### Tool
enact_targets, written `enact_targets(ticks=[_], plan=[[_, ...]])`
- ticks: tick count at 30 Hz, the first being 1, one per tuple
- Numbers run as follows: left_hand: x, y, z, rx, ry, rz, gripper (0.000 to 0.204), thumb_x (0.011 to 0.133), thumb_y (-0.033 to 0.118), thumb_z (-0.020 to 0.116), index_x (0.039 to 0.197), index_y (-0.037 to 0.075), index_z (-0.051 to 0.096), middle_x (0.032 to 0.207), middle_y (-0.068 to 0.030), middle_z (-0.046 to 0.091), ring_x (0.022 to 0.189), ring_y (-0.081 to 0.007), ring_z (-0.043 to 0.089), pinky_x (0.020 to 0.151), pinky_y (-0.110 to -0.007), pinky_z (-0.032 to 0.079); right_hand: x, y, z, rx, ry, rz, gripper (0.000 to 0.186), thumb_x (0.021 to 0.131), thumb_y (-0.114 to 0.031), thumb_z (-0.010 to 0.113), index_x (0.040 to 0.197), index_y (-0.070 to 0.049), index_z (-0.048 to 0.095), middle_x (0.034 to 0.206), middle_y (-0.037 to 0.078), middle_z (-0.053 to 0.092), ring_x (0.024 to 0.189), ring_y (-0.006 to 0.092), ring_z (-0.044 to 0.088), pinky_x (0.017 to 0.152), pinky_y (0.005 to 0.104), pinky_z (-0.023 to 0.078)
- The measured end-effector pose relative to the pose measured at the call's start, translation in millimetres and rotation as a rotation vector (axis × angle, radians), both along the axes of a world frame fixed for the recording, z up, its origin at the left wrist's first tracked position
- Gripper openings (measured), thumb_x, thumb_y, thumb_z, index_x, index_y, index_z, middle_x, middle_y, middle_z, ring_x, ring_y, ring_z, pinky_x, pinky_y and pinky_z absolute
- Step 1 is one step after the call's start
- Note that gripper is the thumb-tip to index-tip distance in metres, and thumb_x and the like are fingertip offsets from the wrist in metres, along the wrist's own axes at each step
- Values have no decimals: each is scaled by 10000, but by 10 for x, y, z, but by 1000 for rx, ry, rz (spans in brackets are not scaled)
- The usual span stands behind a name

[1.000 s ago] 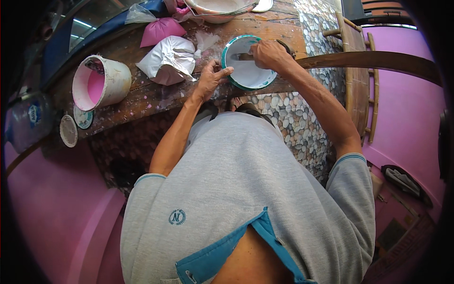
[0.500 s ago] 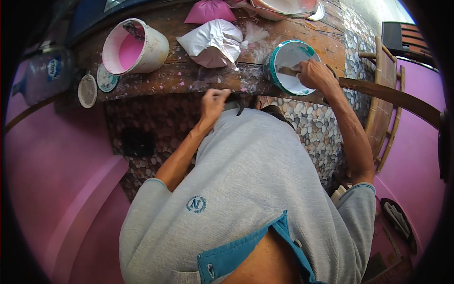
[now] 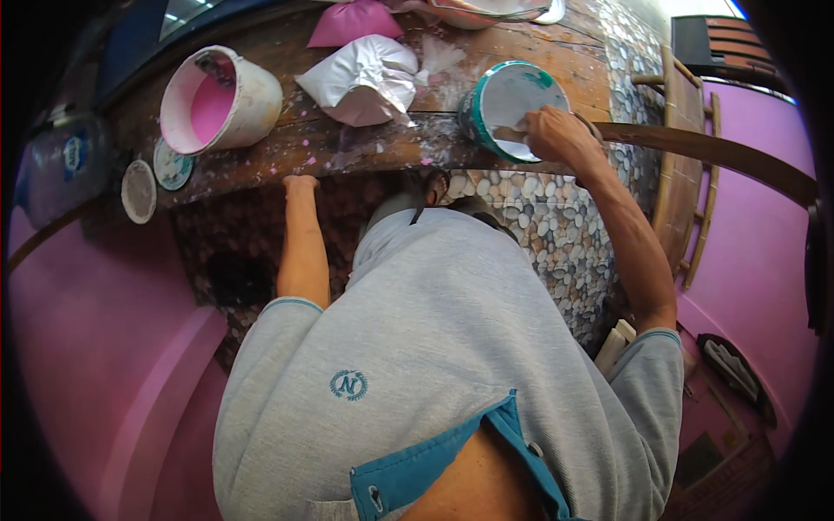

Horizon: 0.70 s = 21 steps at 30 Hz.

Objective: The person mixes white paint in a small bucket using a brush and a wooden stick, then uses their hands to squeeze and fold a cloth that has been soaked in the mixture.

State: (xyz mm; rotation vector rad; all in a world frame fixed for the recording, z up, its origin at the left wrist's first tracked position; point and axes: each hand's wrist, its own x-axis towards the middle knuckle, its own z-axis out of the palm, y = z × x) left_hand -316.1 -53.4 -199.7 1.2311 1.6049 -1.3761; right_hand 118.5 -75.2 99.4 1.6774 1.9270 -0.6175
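Observation:
My right hand (image 3: 559, 135) is closed over the near right side of a round tub (image 3: 470, 115) with teal smears and pale whitish stuff inside. From my fist a flat, brownish blade like a scraper's (image 3: 512, 135) reaches down into the tub; its handle is hidden in my palm. Further left, my left hand (image 3: 301, 182) is at the front edge of the wooden table (image 3: 347, 148), its fingers hidden from view. Between the hands, farther back, sits a silvery-white bag (image 3: 360, 80), crumpled at the top.
A white bucket of pink paint (image 3: 254, 102) with a dark tool inside stands at left. Two round lids (image 3: 139, 191) lie beside it, near a large clear water bottle (image 3: 69, 161). A pink bag (image 3: 354, 23) sits behind. Bamboo furniture (image 3: 682, 148) stands right.
My left hand has moved left from near my lap to the table's front edge. My right hand stays at the tub with the blade still inside. The whole view has shifted slightly.

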Motion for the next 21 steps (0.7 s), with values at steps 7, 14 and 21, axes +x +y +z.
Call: enact_targets(ticks=[7,14,21], plan=[[201,93,36,-68,91,-248,433,931,357,409,1277,137,547,1328,-15,518,1186,-232,508,925,-480,423,204,90,-112,238,-16,-127,311,856,-119,400,960,-13,672,884,242,661,819,376,656,775,444,510],[-22,52,-447,-74,74,-400,367,915,271,499,1255,173,597,1309,17,552,1173,-298,530,864,-612,420,159,-100,83,27,-84,-78,219,803,-72,519,961,-37,666,893,200,672,906,325,654,778,419,511],[137,37,-140,-102,48,-474,354,853,215,613,1197,138,636,1202,-80,616,1014,-417,599,709,-678,465,134,4,-53,69,-9,-81,259,816,-102,498,1008,-52,666,891,194,673,897,323,656,788,415,510]])
